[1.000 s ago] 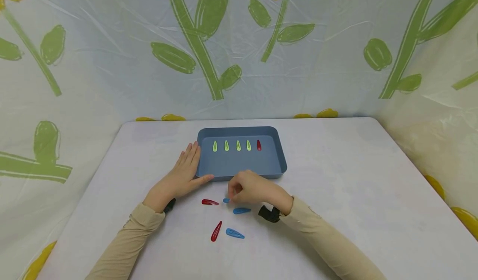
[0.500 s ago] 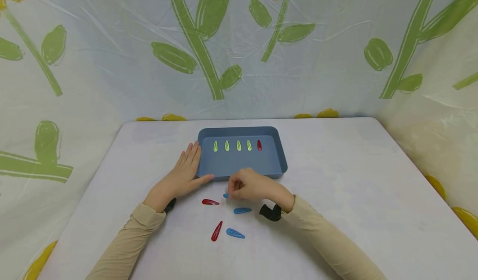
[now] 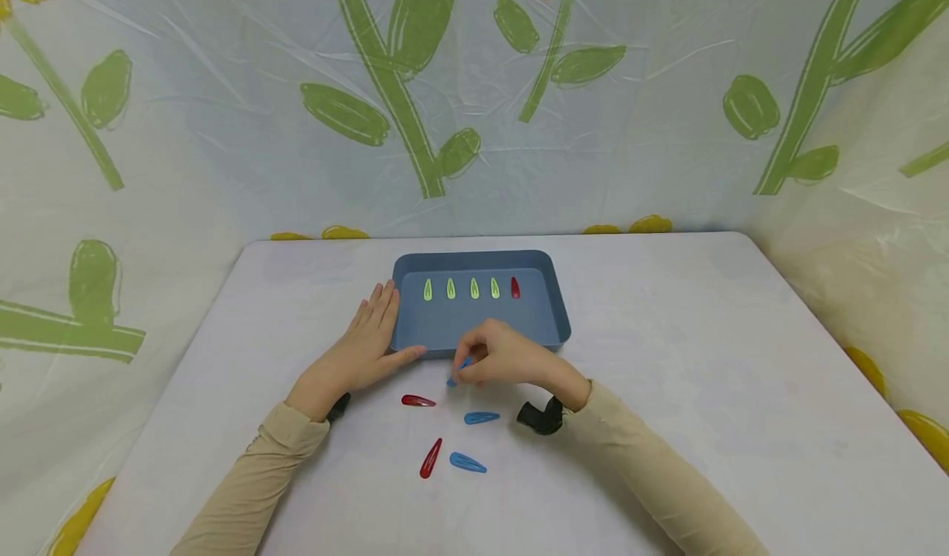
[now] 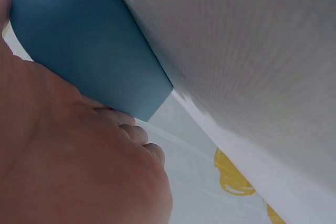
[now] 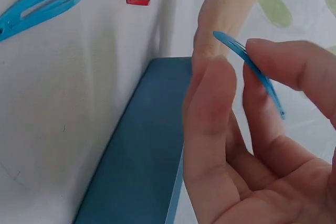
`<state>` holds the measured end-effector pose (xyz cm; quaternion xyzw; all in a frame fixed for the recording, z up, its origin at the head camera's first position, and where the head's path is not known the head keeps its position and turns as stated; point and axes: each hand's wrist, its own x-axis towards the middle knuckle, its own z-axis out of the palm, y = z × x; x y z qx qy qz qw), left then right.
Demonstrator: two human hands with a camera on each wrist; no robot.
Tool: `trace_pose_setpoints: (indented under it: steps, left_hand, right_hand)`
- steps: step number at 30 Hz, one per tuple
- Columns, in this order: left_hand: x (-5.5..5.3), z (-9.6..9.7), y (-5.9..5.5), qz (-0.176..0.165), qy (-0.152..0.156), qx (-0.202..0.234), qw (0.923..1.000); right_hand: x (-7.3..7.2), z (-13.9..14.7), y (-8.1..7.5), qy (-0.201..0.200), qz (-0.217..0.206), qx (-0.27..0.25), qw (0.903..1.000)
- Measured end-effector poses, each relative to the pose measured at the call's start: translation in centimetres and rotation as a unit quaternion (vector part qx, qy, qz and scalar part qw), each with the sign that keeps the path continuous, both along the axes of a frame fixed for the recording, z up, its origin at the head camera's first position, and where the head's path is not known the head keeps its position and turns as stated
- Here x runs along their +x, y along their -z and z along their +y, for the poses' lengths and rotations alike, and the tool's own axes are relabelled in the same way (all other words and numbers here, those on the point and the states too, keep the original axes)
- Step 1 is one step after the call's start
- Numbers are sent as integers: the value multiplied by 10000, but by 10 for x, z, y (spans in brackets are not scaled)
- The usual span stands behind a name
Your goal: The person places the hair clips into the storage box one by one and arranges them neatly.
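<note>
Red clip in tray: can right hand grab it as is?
Probably not: the right hand pinches a blue clip, though the way over the tray's rim to the red clip looks free.

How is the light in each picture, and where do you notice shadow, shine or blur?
Head view: soft, even light, a faint shadow beside the right sleeve, pale shiny streaks on the flowered wall sheet. Left wrist view: dimmest, left hand dark, table shaded beside the tray. Right wrist view: brighter, no strong blur on the blue hair clip pinched by the right hand.
</note>
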<state>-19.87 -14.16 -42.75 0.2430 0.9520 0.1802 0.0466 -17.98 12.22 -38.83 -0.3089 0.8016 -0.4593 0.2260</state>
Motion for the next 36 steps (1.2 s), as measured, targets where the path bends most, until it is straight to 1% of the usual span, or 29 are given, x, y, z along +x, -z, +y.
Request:
trace_pose_setpoints:
  steps: [6, 16, 26, 36]
  left_hand:
    - [0, 0, 0, 12, 21, 0, 10000]
    - [-1, -1, 1, 17, 9, -6, 10000]
    - [-1, -1, 1, 7, -6, -13, 10000]
    - [-1, -1, 2, -32, 11, 27, 10000]
  right_hand:
    - [-1, -1, -1, 50, -326, -314, 9990]
    - [-3, 1, -2, 86, -553, -550, 9969]
    - [-7, 1, -2, 210, -495, -708, 9960]
    - [-15, 2, -8, 451, -405, -801, 9949]
